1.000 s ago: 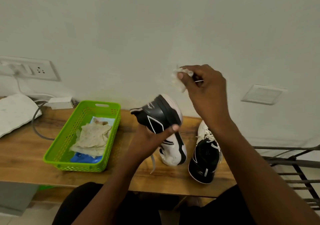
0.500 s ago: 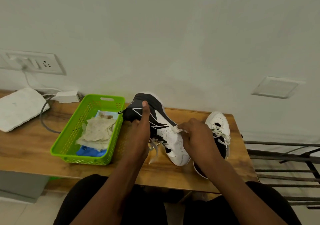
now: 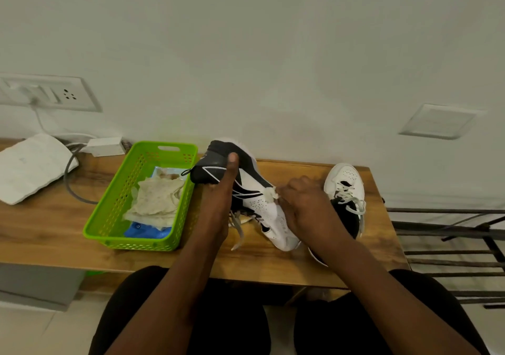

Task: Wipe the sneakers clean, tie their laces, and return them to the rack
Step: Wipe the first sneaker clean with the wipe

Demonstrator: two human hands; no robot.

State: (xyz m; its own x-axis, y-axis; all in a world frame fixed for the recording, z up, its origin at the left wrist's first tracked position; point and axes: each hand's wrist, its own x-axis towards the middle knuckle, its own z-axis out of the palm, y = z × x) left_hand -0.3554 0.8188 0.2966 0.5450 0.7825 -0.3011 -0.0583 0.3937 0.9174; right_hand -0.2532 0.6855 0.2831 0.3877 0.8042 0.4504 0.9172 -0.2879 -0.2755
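Left hand (image 3: 218, 204) grips the heel of a sneaker (image 3: 262, 210) propped toe-down on the table (image 3: 41, 231), right hand (image 3: 306, 207) pinches a wipe (image 3: 272, 193) against its side, laces (image 3: 239, 226) hang loose: wiping looks early, tying and the rack (image 3: 442, 211) yet to come.

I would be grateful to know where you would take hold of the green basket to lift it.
Probably the cutout handle in the far end of the basket, with fingers hooked in from above. It is the only opening sized for fingers, and cloths fill the inside. I cannot make out one at the near end.
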